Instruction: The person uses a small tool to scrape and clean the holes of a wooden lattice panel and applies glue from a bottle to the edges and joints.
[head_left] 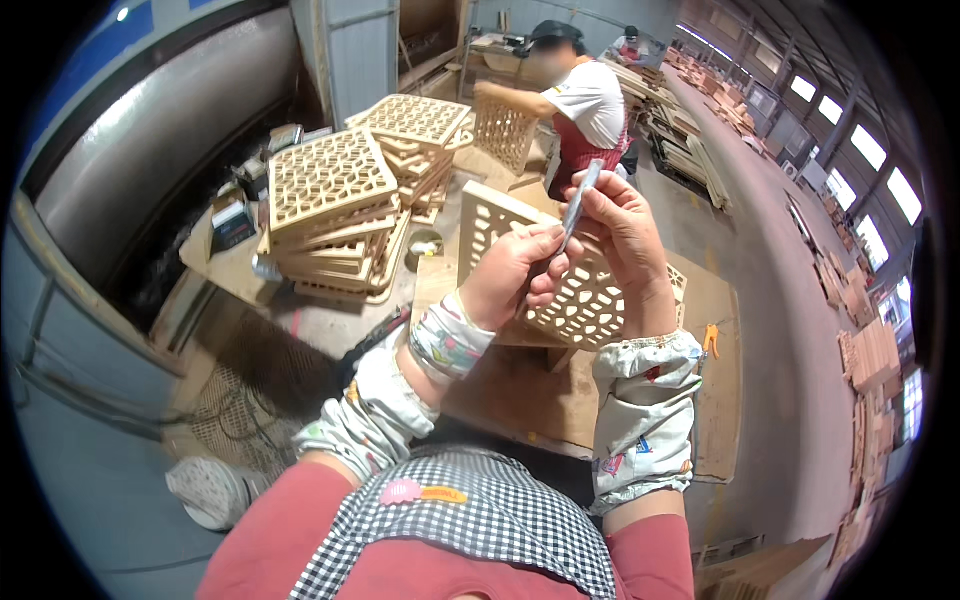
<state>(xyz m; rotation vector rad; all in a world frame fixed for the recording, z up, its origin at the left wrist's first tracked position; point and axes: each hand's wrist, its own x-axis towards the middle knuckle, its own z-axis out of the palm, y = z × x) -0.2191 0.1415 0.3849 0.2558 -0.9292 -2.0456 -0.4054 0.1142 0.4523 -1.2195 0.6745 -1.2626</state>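
Observation:
A narrow grey strip (579, 205), which looks like folded abrasive paper, is held up between my two hands in front of my chest. My left hand (512, 268) pinches its lower end with the fingers curled in. Higher up, the fingers and thumb of my right hand (622, 218) close on the upper part. Just behind and below the hands, a pale wooden lattice panel (585, 303) with many cut-out holes leans tilted on the workbench (530, 390). My hands hide part of its middle.
Stacked lattice panels (330, 180) stand on the left of the bench. Beside them are a small dark box (232, 220) and a roll of tape (427, 243). An orange-handled tool (711, 340) lies at right. Across the bench, a co-worker (590, 100) handles another panel (503, 135).

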